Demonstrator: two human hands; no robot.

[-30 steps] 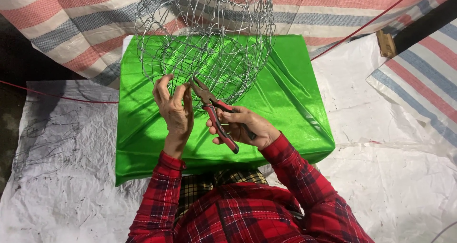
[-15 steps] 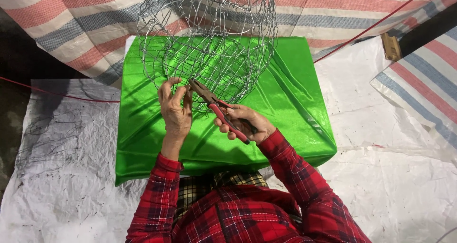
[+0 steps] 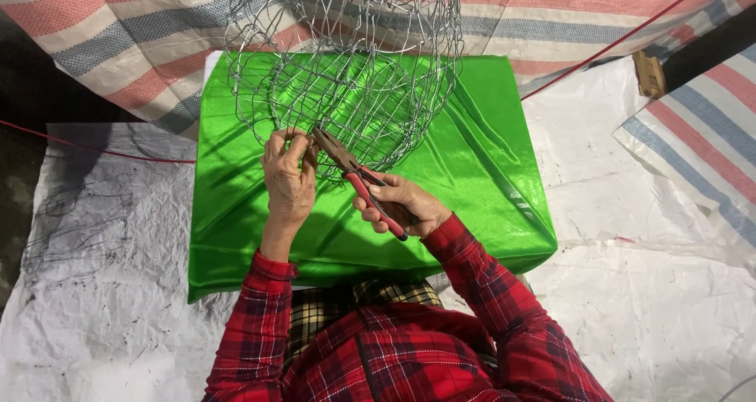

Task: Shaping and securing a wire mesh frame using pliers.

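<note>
A round wire mesh basket [image 3: 346,63] stands on a bright green cloth-covered block [image 3: 480,166]. My left hand [image 3: 287,177] pinches the wire at the basket's near rim. My right hand [image 3: 402,205] grips red-handled pliers [image 3: 358,181], whose jaws bite the wire right next to my left fingers. Both arms wear red plaid sleeves.
White crumpled sheeting [image 3: 646,292] covers the ground around the block. A red, white and blue striped tarp [image 3: 118,40] lies behind and at the right. A thin red cord [image 3: 614,44] crosses the back right, near a small wooden block [image 3: 650,75].
The pliers have shifted slightly along the rim and my right hand has drawn a little nearer to my left. The basket stays in place.
</note>
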